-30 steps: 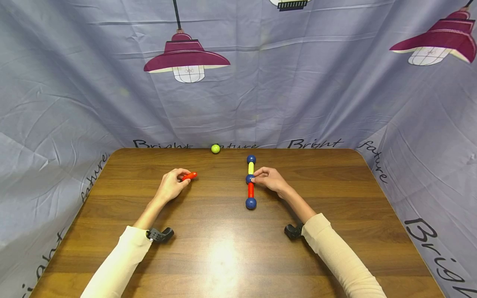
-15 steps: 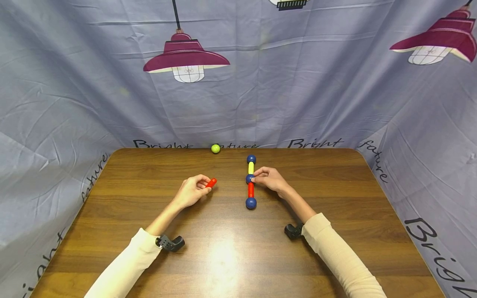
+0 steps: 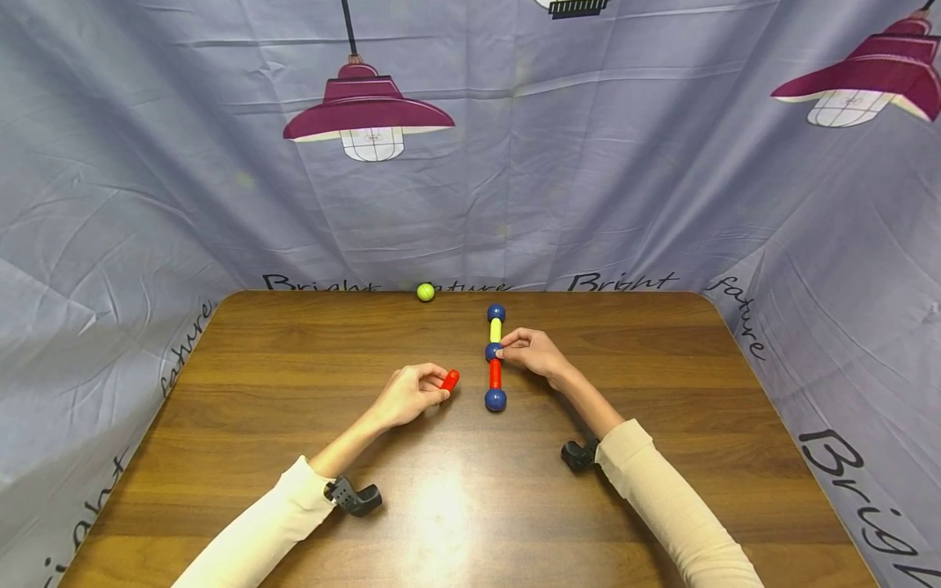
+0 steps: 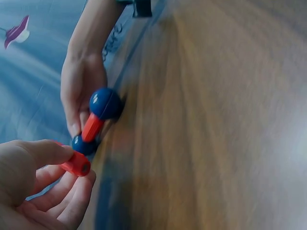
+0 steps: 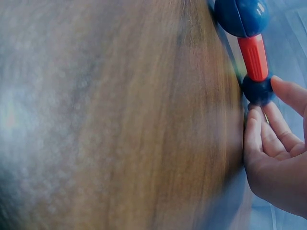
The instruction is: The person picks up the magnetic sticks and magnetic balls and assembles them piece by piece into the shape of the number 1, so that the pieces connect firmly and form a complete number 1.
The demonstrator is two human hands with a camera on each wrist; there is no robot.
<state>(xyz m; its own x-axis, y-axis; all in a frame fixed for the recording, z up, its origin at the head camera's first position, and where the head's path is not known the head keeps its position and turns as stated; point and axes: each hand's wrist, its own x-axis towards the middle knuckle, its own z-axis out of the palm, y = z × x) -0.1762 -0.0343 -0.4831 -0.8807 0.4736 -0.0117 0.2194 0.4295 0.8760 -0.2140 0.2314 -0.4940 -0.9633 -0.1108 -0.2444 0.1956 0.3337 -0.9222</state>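
A grey curtain printed with maroon lamps hangs behind and round a wooden counter (image 3: 294,425), with a green ball (image 3: 425,291) at its far edge. Left of centre, the left hand (image 3: 408,397) pinches a short red rod (image 3: 450,380) between thumb and curled fingers, its free end pointing right toward the chain (image 3: 495,358) just beside it, not touching. That chain, three blue balls joined by a yellow and a red rod, lies right of centre with its long axis running from the far edge toward the near edge. The right hand (image 3: 535,354) pinches its middle blue ball (image 3: 492,352) with thumb and fingertips, steadying it. The step in hand looks like bringing a new rod to the chain; the next move likely calls for aiming the rod's end squarely at a ball while the right hand keeps the chain from rolling.
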